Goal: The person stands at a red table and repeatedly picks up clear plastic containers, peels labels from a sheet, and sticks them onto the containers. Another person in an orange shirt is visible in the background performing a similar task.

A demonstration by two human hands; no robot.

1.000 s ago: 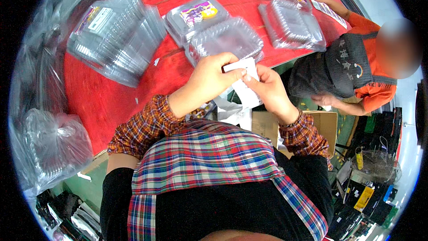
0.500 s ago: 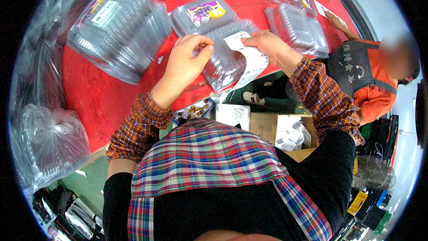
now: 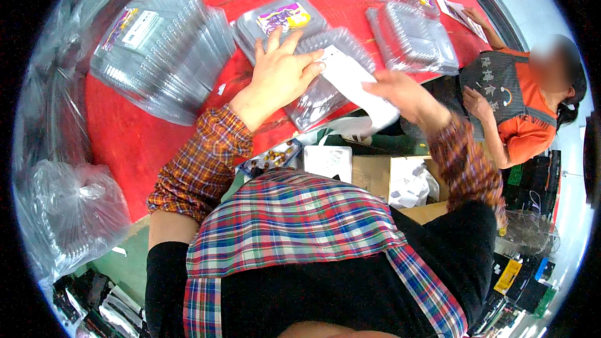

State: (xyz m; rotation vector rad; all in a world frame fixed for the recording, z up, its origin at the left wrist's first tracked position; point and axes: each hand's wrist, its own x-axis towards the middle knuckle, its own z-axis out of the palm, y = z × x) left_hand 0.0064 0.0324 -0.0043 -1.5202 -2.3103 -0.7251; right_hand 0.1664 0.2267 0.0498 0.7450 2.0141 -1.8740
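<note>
A white label strip (image 3: pixel 352 78) runs slantwise over a clear plastic clamshell container (image 3: pixel 310 103) at the table's near edge. My right hand (image 3: pixel 404 95), smeared by motion, pinches the strip along its right side. Spread out over the container's left side is my left hand (image 3: pixel 278 78). Its index finger and thumb point at the strip's upper end, and its other fingers reach onto a closed container (image 3: pixel 250 28) behind. That container bears a purple and yellow label (image 3: pixel 285 17). Whether the left fingertips touch the strip I cannot tell.
A nested stack of clear containers (image 3: pixel 166 56) stands left on the red table (image 3: pixel 113 125). More containers (image 3: pixel 410 37) lie at the right. Beside them a co-worker in an orange top (image 3: pixel 523 141) has one hand near a white sheet (image 3: pixel 460 15). Below stands a cardboard box (image 3: pixel 372 178).
My left hand has moved right and spread its fingers over the containers. My right hand has moved right and down, drawing the label strip with it. The co-worker's other hand has come into view.
</note>
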